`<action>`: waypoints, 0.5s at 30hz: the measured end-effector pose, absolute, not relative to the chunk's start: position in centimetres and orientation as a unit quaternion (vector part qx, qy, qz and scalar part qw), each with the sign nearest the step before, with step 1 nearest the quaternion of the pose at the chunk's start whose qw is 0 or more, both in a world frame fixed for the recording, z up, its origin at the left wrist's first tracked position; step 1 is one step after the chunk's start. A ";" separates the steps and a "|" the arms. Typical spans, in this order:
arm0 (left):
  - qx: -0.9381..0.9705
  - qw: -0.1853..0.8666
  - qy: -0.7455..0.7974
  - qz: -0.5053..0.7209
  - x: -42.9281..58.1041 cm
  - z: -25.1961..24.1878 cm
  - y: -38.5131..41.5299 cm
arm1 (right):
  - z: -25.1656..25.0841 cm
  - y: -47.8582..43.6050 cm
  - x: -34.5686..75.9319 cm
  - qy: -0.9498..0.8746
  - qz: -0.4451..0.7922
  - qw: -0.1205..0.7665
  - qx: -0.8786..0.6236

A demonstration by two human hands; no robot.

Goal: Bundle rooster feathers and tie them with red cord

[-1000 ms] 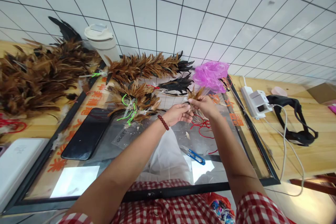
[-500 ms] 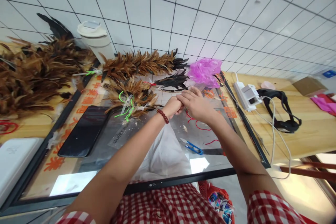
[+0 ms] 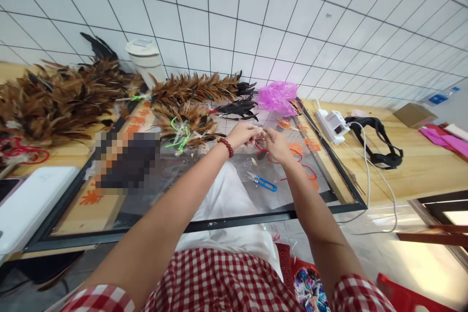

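My left hand [image 3: 242,135], with a dark red bead bracelet [image 3: 227,147] at its wrist, meets my right hand [image 3: 277,144] over the glass-topped frame. The fingers of both are pinched together at the fingertips, and whatever is between them is too small to make out. A thin red cord [image 3: 300,157] lies in loose loops below and beside my right hand. Blue thread snips [image 3: 266,184] rest on the glass nearer my body. Just beyond the hands is a bunch of black feathers [image 3: 238,108]. Left of my left hand lies a brown feather bundle [image 3: 193,126] with bright green ties [image 3: 185,137].
A long brown feather strip [image 3: 197,87] runs along the back, beside a white lidded cup [image 3: 146,63] and a pink plastic bag [image 3: 278,97]. More feathers [image 3: 62,97] pile at left. A power strip [image 3: 331,124] and black strap [image 3: 383,144] sit right. A black frame edge [image 3: 241,218] borders the glass.
My hands have drawn slightly apart, from overlapping to meeting at the fingertips. More of the red cord shows beside my right hand. The camera view has shifted a little.
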State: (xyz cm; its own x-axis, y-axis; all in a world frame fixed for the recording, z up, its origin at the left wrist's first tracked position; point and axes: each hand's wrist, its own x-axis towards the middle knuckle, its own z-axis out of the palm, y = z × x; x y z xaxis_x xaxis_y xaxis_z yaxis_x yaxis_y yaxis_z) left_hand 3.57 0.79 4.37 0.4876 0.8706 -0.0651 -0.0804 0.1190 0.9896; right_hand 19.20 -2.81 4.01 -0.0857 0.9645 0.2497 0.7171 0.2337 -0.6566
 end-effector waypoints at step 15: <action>0.368 0.742 0.233 0.509 4.9 2.0 -1.8 | 3.1 -3.1 18.2 -0.464 0.694 0.386 -0.393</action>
State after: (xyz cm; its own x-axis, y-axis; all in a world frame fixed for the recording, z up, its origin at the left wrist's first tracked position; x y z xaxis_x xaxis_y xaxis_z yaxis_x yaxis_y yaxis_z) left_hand 4.87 -1.77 2.02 0.3728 0.9275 0.0286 -0.5851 0.2110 0.7830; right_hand 18.18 -3.12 3.07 -0.3931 0.9002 -0.1874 -0.1697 -0.2713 -0.9474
